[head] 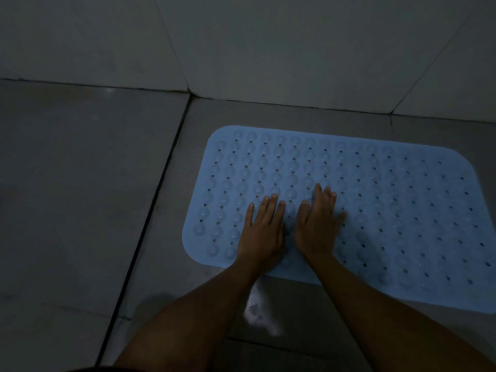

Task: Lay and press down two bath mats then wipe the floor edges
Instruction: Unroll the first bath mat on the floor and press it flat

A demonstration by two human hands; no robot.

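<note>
- Lying flat on the grey tiled floor near the wall, the blue bath mat runs lengthwise left to right.
- Left hand and right hand press side by side on it, fingers straight, slightly spread.

No text, label, brand, number or sign can be read anywhere in this dim view.

We see one light blue bath mat lying flat on the grey tiled floor, close to the base of the wall. It is rectangular with rounded corners, and its surface carries rows of small round holes and raised, bubble-like suction cups. Its long side runs left to right, and its right end passes out of view. The light is dim.
</note>
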